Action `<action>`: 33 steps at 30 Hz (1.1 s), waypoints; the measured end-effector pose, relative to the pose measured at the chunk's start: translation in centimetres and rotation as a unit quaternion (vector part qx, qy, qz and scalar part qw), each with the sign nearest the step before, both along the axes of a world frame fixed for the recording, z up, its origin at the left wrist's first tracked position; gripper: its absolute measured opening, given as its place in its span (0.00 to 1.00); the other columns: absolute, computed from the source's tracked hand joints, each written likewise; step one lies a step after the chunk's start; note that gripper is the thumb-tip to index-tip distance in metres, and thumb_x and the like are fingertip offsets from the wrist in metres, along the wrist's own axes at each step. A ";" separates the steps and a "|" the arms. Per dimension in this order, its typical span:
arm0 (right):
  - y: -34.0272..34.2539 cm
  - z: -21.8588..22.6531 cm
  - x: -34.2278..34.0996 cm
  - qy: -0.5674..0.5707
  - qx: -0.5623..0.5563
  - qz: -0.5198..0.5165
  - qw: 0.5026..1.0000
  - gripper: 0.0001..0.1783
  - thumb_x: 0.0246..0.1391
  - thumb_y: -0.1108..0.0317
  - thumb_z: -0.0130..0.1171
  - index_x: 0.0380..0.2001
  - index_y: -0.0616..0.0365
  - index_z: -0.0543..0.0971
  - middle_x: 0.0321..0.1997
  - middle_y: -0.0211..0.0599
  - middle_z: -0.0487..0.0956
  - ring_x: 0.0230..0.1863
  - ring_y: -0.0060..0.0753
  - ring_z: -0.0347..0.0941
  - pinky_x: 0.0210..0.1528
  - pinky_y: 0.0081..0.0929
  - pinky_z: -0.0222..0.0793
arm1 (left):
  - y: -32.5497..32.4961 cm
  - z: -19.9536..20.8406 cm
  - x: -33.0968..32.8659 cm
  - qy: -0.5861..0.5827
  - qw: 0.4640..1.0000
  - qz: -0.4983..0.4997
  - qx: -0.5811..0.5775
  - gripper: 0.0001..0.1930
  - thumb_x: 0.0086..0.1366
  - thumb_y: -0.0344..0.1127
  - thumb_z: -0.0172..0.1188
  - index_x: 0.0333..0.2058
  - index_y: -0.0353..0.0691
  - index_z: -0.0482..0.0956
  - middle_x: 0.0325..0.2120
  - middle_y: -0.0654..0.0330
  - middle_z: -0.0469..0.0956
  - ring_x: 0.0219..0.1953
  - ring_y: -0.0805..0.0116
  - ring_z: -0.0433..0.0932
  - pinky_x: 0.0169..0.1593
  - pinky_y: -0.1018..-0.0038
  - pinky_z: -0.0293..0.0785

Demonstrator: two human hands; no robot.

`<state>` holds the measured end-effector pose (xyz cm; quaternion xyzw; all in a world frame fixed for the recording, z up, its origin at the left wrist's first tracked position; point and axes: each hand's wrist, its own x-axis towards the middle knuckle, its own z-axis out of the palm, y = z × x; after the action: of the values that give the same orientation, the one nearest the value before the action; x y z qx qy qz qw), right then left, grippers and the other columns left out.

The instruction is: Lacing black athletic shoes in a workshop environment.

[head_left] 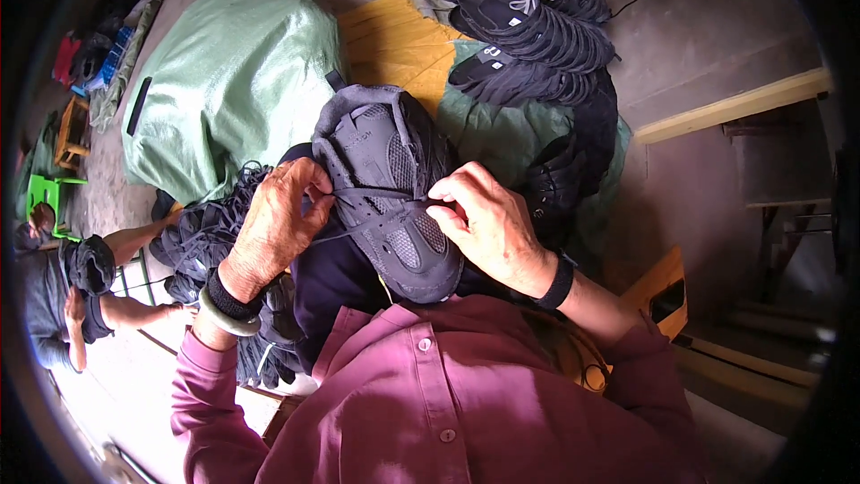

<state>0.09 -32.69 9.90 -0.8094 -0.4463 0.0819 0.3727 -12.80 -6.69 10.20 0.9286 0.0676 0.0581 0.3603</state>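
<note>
A dark grey shoe upper [394,148] with mesh panels rests on my lap, its toe toward me. A dark shoelace [381,193] crosses its middle, and a second stretch slants down toward my left hand. My left hand [282,211] is at the left side of the upper, thumb and forefinger closed on the lace. On the other side, my right hand [493,229] pinches the lace close against the upper. The exact grip of the right fingertips is partly hidden. Both wrists wear dark bands.
A pale green woven sack [242,81] lies ahead on the left, beside a yellow sheet [394,36]. Black shoe uppers are stacked [537,27] at the far right; more lie heaped [206,233] left of my lap. Another person [67,287] sits at far left. A wooden beam [735,106] is at right.
</note>
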 end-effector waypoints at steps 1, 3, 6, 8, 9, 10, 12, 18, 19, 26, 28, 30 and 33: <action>0.0 0.0 -0.1 -0.002 0.005 -0.001 1.000 0.07 0.57 0.69 0.65 0.36 0.54 0.76 0.38 0.37 0.74 0.34 0.47 0.78 0.37 0.40 0.76 | 0.0 0.0 0.0 0.000 1.000 0.000 0.000 0.13 0.56 0.22 0.68 0.37 0.36 0.74 0.30 0.54 0.77 0.36 0.56 0.80 0.42 0.64 0.75; 0.1 0.1 -0.3 -0.022 0.005 0.007 1.000 0.07 0.57 0.69 0.65 0.37 0.54 0.77 0.38 0.37 0.74 0.35 0.47 0.78 0.38 0.41 0.76 | -0.1 0.1 0.0 -0.025 0.999 -0.016 -0.025 0.12 0.56 0.21 0.67 0.36 0.36 0.74 0.30 0.56 0.76 0.35 0.58 0.79 0.41 0.67 0.75; 0.2 0.1 -0.3 -0.022 0.000 0.007 1.000 0.07 0.57 0.69 0.65 0.36 0.54 0.77 0.38 0.37 0.74 0.35 0.46 0.78 0.38 0.40 0.77 | -0.2 0.1 0.0 -0.021 0.999 -0.007 -0.041 0.11 0.57 0.20 0.66 0.37 0.37 0.75 0.30 0.57 0.76 0.32 0.61 0.77 0.40 0.70 0.74; 0.3 0.1 -0.1 -0.026 -0.004 0.015 1.000 0.07 0.57 0.70 0.64 0.36 0.54 0.76 0.38 0.37 0.74 0.35 0.46 0.78 0.37 0.40 0.77 | -0.2 0.2 -0.1 0.010 0.999 0.008 -0.050 0.11 0.58 0.20 0.65 0.37 0.37 0.75 0.30 0.57 0.76 0.31 0.64 0.77 0.39 0.71 0.74; 0.4 0.1 -0.1 -0.019 -0.016 0.020 0.999 0.07 0.56 0.70 0.64 0.35 0.54 0.75 0.37 0.37 0.74 0.35 0.46 0.78 0.37 0.40 0.76 | -0.2 0.2 -0.1 0.039 0.997 0.024 -0.054 0.11 0.58 0.20 0.65 0.38 0.37 0.75 0.29 0.58 0.75 0.30 0.66 0.76 0.39 0.72 0.73; 0.4 0.1 0.0 -0.027 -0.011 0.023 0.999 0.07 0.56 0.70 0.64 0.35 0.54 0.75 0.37 0.37 0.74 0.35 0.46 0.78 0.37 0.40 0.76 | -0.2 0.2 -0.2 0.038 0.997 0.022 -0.057 0.11 0.58 0.20 0.65 0.38 0.37 0.75 0.29 0.58 0.75 0.30 0.66 0.76 0.39 0.72 0.73; 0.5 0.2 0.0 -0.037 -0.011 0.025 0.999 0.07 0.54 0.72 0.64 0.33 0.54 0.74 0.36 0.37 0.73 0.34 0.45 0.78 0.36 0.40 0.76 | 0.0 0.2 -0.2 0.040 0.991 0.023 -0.127 0.10 0.60 0.20 0.63 0.39 0.38 0.75 0.29 0.60 0.75 0.29 0.72 0.74 0.37 0.74 0.72; 0.5 0.9 -0.1 -0.062 -0.053 0.036 0.996 0.12 0.55 0.77 0.60 0.42 0.56 0.72 0.36 0.40 0.74 0.32 0.46 0.78 0.32 0.40 0.74 | 1.0 1.0 -0.6 0.117 0.940 0.026 -0.320 0.08 0.65 0.22 0.58 0.42 0.38 0.76 0.29 0.73 0.70 0.29 0.84 0.66 0.34 0.83 0.64; 0.5 1.0 -0.1 -0.064 -0.052 0.038 0.996 0.12 0.55 0.77 0.60 0.42 0.56 0.72 0.36 0.40 0.74 0.32 0.46 0.78 0.32 0.40 0.74 | 1.0 1.2 -0.6 0.118 0.923 0.015 -0.365 0.06 0.68 0.24 0.58 0.43 0.38 0.75 0.30 0.76 0.67 0.30 0.87 0.63 0.33 0.86 0.61; 0.3 1.6 0.1 -0.129 -0.130 0.023 0.983 0.10 0.57 0.74 0.59 0.43 0.58 0.75 0.38 0.43 0.74 0.33 0.51 0.79 0.35 0.47 0.76 | 1.3 2.5 -0.4 0.134 0.943 -0.012 -0.305 0.07 0.70 0.32 0.64 0.41 0.35 0.78 0.30 0.72 0.73 0.32 0.84 0.68 0.36 0.82 0.67; 0.3 1.7 0.2 -0.141 -0.144 0.010 0.979 0.09 0.57 0.73 0.58 0.43 0.58 0.77 0.38 0.43 0.74 0.33 0.51 0.79 0.36 0.47 0.76 | 1.4 2.8 -0.3 0.159 0.955 -0.018 -0.250 0.10 0.70 0.36 0.64 0.39 0.33 0.81 0.28 0.70 0.76 0.32 0.82 0.70 0.37 0.80 0.70; 0.4 1.6 0.4 -0.181 -0.161 -0.062 0.968 0.09 0.58 0.73 0.58 0.43 0.58 0.79 0.39 0.44 0.74 0.34 0.53 0.79 0.38 0.48 0.76 | 1.4 3.2 -0.2 0.149 0.961 -0.029 -0.231 0.10 0.70 0.36 0.64 0.38 0.33 0.82 0.26 0.70 0.76 0.31 0.82 0.70 0.36 0.79 0.70; 1.3 1.1 0.8 -0.137 -0.035 -0.133 0.981 0.11 0.64 0.67 0.57 0.46 0.59 0.81 0.37 0.37 0.75 0.29 0.41 0.76 0.35 0.38 0.74 | 1.2 3.3 0.1 0.148 0.962 -0.041 -0.226 0.12 0.70 0.37 0.65 0.37 0.31 0.82 0.24 0.70 0.75 0.29 0.83 0.69 0.34 0.79 0.70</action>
<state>0.86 -31.41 11.03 -0.8778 -0.3785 -0.0647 0.2864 -12.72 -5.47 13.51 0.8234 0.0931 -0.1115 0.5485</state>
